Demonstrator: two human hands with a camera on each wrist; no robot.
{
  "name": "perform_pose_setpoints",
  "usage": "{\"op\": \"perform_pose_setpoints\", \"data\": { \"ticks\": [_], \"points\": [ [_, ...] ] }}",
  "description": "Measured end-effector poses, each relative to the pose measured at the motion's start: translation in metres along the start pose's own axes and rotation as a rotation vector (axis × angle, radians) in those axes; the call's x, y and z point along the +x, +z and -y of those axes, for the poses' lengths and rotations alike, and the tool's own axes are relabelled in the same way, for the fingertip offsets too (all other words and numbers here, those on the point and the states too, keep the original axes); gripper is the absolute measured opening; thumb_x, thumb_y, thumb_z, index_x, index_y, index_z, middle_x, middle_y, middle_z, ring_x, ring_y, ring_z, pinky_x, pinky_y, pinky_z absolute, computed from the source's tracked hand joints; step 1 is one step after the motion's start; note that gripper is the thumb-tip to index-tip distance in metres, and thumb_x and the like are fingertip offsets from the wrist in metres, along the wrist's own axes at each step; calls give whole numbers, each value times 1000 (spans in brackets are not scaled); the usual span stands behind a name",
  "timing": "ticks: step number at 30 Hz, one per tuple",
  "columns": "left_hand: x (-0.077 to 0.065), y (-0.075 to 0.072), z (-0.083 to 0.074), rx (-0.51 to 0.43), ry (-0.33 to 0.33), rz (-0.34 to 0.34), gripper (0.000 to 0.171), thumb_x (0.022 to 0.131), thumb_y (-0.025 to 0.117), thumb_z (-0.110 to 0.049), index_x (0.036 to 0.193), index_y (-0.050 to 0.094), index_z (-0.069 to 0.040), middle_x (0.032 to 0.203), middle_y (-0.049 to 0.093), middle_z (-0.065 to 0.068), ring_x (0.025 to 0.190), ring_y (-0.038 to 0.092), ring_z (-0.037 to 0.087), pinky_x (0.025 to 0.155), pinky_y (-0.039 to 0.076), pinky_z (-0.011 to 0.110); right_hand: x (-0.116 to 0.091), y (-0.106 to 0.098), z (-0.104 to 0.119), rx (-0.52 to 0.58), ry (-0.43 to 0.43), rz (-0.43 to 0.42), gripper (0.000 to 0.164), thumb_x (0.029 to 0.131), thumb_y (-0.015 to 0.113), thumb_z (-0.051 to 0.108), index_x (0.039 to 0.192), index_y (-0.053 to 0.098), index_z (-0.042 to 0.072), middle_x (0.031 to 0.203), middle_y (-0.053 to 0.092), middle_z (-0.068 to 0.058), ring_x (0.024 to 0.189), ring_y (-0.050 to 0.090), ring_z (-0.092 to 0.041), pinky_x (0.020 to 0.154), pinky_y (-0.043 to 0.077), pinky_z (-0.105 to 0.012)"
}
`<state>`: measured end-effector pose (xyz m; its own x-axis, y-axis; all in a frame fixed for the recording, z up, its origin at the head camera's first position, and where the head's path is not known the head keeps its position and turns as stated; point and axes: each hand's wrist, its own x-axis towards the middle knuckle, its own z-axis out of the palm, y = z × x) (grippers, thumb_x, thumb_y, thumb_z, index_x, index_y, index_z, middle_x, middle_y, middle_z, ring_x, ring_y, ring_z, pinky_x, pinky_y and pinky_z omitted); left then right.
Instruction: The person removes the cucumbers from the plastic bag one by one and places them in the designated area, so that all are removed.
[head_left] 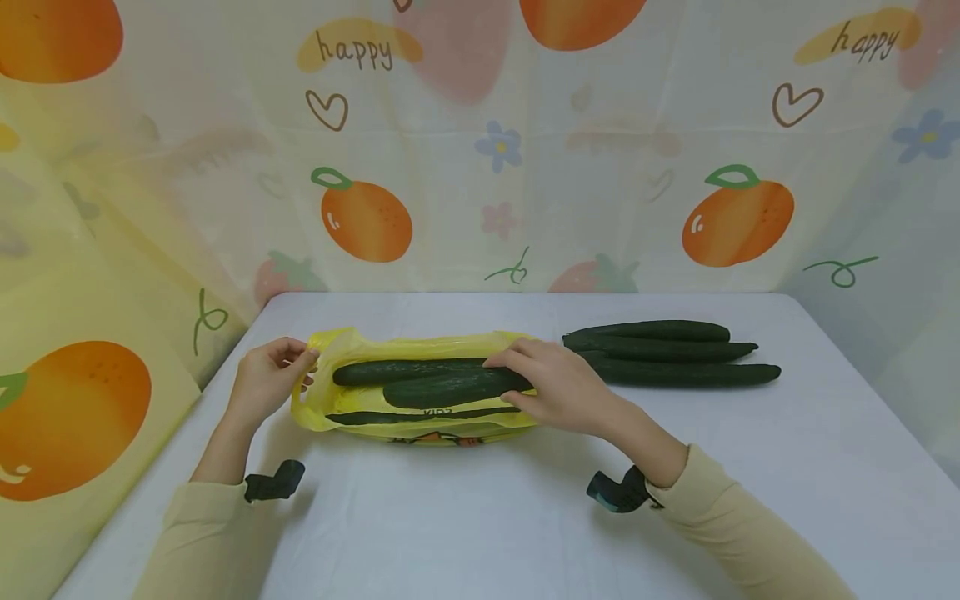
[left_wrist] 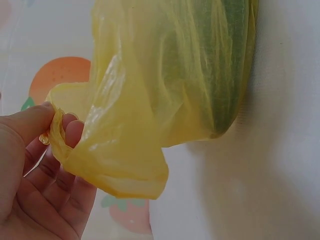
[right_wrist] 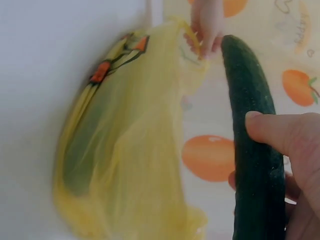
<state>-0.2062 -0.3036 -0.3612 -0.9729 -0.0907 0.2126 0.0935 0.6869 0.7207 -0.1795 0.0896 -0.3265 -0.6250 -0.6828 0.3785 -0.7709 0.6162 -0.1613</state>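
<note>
My left hand (head_left: 262,379) pinches the handle of a yellow plastic bag (head_left: 420,347) between thumb and fingers; the left wrist view shows the gathered handle (left_wrist: 59,135) close up. The bag lies on its long side with its mouth spread upward. My right hand (head_left: 558,387) grips a dark green cucumber (head_left: 442,390), thumb on one side and fingers on the other, over the open mouth. Beyond the held one, another cucumber (head_left: 397,372) lies in the bag, and a dark green strip shows along the near side. The right wrist view shows the held cucumber (right_wrist: 257,175) outside the bag's wall (right_wrist: 140,150).
Three more cucumbers (head_left: 697,373) lie side by side on the white-covered table (head_left: 480,517), right of the bag and behind my right hand. A fruit-patterned cloth (head_left: 450,208) hangs along the back and sides. Dark wrist cameras (head_left: 276,481) sit at both cuffs.
</note>
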Motion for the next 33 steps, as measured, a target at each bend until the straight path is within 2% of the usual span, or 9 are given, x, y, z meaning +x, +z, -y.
{"op": "perform_pose_setpoints", "data": {
  "ticks": [3, 9, 22, 28, 33],
  "points": [
    [0, 0, 1, 5, -3, 1, 27, 90, 60, -28, 93, 61, -1, 80, 66, 11, 57, 63, 7, 51, 52, 23, -8, -2, -6, -9, -7, -26, 38, 82, 70, 24, 118, 58, 19, 105, 60, 3, 81, 55, -11, 70, 47, -28],
    [-1, 0, -1, 3, -5, 3, 27, 90, 59, -27, 94, 61, -1, 82, 66, 14, 57, 62, 6, 50, 52, 23, -23, -6, -19, -11, -17, -78, 40, 80, 72, 22, 117, 58, 18, 104, 60, 3, 79, 55, -11, 68, 46, -28],
    [-1, -2, -5, 0, 3, 5, 30, 90, 60, -29, 94, 61, 1, 83, 66, 17, 57, 63, 7, 49, 51, 21, -51, -22, -42, 2, 31, -125, 44, 77, 74, 18, 118, 58, 18, 108, 60, 2, 86, 57, -15, 73, 47, -33],
    [1, -2, -5, -1, 24, 0, 28, 89, 60, -27, 93, 61, 1, 83, 67, 17, 56, 63, 6, 49, 51, 21, -64, -30, -54, 5, 59, -156, 44, 76, 74, 17, 117, 58, 22, 109, 60, 5, 81, 54, -13, 69, 45, -32],
    [1, -3, -6, 0, 11, 5, 28, 90, 60, -28, 93, 61, 0, 81, 67, 14, 57, 63, 7, 49, 51, 22, -74, -34, -63, -16, 73, -178, 44, 75, 75, 15, 116, 59, 21, 107, 60, 4, 83, 55, -15, 70, 45, -34]
  ]
}}
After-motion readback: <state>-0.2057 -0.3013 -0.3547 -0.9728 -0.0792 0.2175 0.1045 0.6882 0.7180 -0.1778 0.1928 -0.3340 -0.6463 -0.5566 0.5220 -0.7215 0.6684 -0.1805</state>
